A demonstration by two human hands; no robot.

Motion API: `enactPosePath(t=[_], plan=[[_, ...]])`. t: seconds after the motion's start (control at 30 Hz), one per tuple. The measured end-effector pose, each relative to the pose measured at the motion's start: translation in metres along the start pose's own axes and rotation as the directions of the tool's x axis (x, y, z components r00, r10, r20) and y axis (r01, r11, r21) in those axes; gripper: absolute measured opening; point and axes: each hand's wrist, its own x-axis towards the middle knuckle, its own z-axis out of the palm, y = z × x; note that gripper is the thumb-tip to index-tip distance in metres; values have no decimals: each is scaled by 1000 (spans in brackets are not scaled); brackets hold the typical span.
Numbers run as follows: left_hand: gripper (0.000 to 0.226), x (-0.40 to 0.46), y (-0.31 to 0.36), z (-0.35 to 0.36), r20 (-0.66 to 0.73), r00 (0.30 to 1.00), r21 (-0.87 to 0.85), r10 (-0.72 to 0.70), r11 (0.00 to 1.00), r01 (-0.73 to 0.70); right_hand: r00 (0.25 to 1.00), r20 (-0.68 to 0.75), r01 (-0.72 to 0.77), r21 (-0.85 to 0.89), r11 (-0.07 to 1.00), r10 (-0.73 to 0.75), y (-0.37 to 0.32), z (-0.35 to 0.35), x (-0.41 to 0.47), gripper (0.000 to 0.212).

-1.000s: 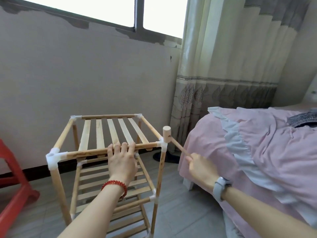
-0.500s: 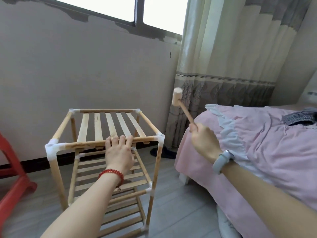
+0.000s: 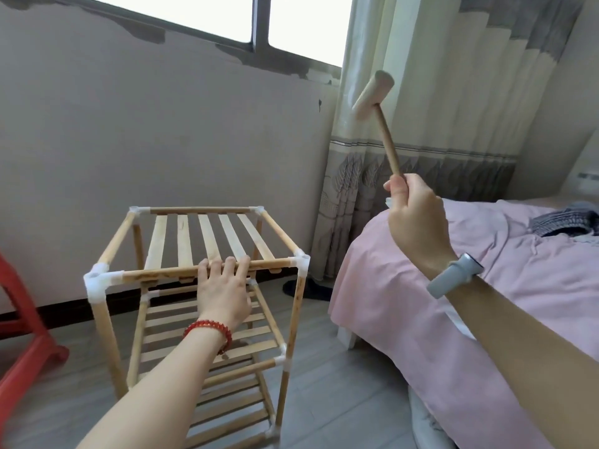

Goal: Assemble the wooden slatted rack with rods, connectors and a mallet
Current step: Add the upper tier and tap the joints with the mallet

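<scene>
A three-tier wooden slatted rack (image 3: 181, 241) stands on the floor, its rods joined by white plastic corner connectors (image 3: 301, 258). My left hand (image 3: 223, 291), with a red bead bracelet at the wrist, grips the top front rod (image 3: 155, 273), fingers curled over it. My right hand (image 3: 415, 215), a grey watch on the wrist, holds the wooden mallet (image 3: 376, 98) by the lower end of its handle. The mallet is raised high, its head well above and to the right of the rack's front right corner.
A bed with a pink cover (image 3: 486, 286) stands close on the right. A red plastic stool (image 3: 22, 335) is at the left edge. A curtain (image 3: 421, 157) hangs behind the mallet, and a wall with a window is behind the rack.
My right hand has swung the mallet up from the rack's front right corner connector to well above it. My left hand stays on the top front rod.
</scene>
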Motion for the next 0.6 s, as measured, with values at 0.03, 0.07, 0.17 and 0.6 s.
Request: enactPosePath(t=[0.03, 0.07, 0.17, 0.6], plan=[[61, 3, 1, -1, -19, 1000, 4, 2, 1000, -2, 999, -13, -32, 17, 999, 32, 6, 8, -11, 34], [62, 4, 1, -1, -23, 1000, 11, 3, 1000, -2, 989, 123, -74, -51, 996, 80, 18, 22, -29, 33], [62, 0, 4, -2, 11, 1000, 3, 12, 1000, -12, 691, 665, 12, -400, 916, 282, 59, 51, -70, 28], [64, 1, 1, -3, -8, 1000, 17, 2, 1000, -2, 832, 525, -25, -291, 957, 182, 32, 42, -49, 31]])
